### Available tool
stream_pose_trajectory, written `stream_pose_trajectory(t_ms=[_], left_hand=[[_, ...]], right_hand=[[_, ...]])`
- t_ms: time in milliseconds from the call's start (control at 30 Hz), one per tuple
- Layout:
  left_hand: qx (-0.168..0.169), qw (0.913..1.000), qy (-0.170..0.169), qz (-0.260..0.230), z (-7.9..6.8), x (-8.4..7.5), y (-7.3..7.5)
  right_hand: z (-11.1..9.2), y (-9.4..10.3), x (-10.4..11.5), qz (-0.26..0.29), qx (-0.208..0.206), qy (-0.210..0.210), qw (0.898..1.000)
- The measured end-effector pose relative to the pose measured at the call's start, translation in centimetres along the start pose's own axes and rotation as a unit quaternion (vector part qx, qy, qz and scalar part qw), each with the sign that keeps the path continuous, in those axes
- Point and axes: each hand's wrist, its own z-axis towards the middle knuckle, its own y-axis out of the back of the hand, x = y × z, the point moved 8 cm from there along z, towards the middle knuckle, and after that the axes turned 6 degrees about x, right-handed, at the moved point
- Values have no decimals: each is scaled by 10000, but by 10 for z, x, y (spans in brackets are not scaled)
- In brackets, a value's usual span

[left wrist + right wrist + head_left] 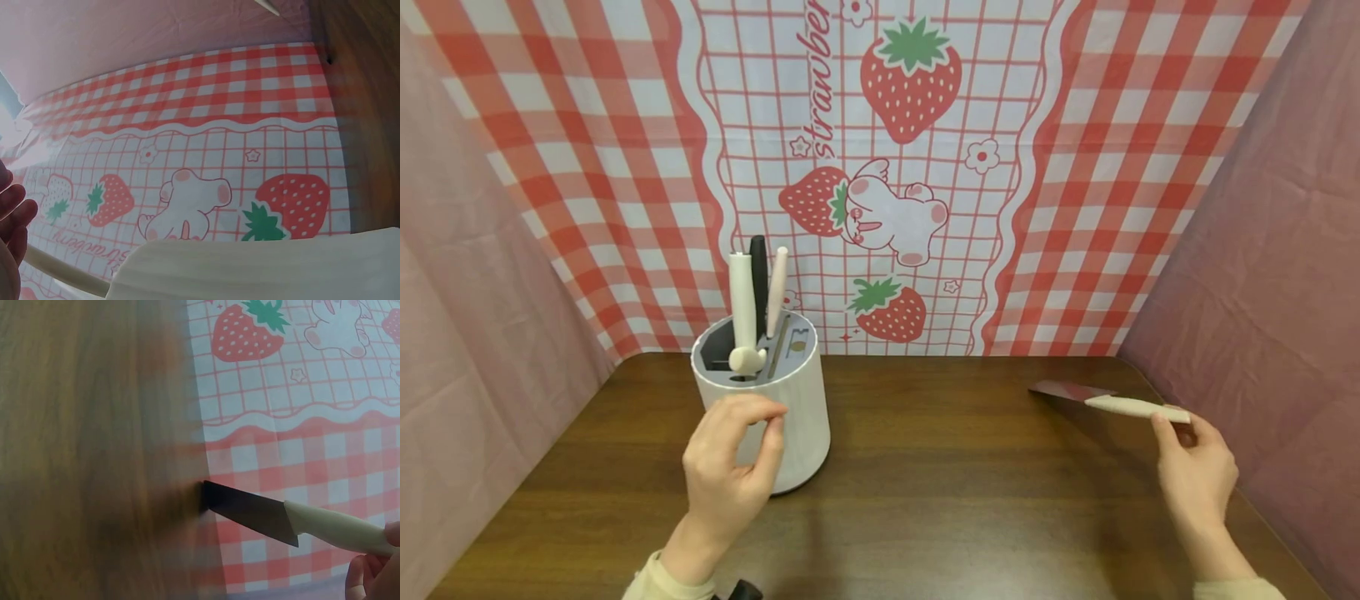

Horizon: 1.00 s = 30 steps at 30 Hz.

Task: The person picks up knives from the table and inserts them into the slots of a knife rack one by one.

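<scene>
At the right, my right hand [1198, 475] pinches the end of a kitchen knife's cream handle [1131, 407]. Its dark blade [253, 509] points left and is held above the table in the head view. My left hand [730, 467] hovers in front of the white round knife block [805, 425], fingers loosely bent, with nothing seen between them. Whether it touches the block cannot be told. Out of the block's grey top rise a white handle [742, 300], a black handle [758, 283] and a pale pink handle [777, 287]. A cream rounded piece [747, 360] sticks out at the front.
The brown wooden table [940, 492] reaches back to a strawberry-print cloth [910, 208]. Pink fabric [1262, 292] hangs along the right side, close to my right hand, and more pink fabric [482, 333] hangs on the left.
</scene>
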Motion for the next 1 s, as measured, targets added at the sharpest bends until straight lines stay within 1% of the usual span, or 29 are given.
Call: stream_pose_trajectory(t_ms=[67,133,333,500,633,733,1000], left_hand=[[107,9999,14,-3,-2,0,-3],[192,9998,17,-18,-4,1,-6],[525,9986,74,-41,-10,2,-18],[892,9958,175,-130,-16,6,-30],[1054,9939,288,-179,-21,10,-39],[1135,9925,396,-199,-24,14,-44],[1418,9874,695,-69,-29,21,-55]], right_hand=[[0,1,5,203,-220,120,9995],[1,1,9,374,-346,210,9985],[2,-1,19,862,-540,327,9943],[2,-5,29,1288,-561,421,9892],[4,-8,36,1548,-510,498,9854],[6,-10,41,1639,-480,603,9835],[4,-14,60,1507,-515,918,9830]])
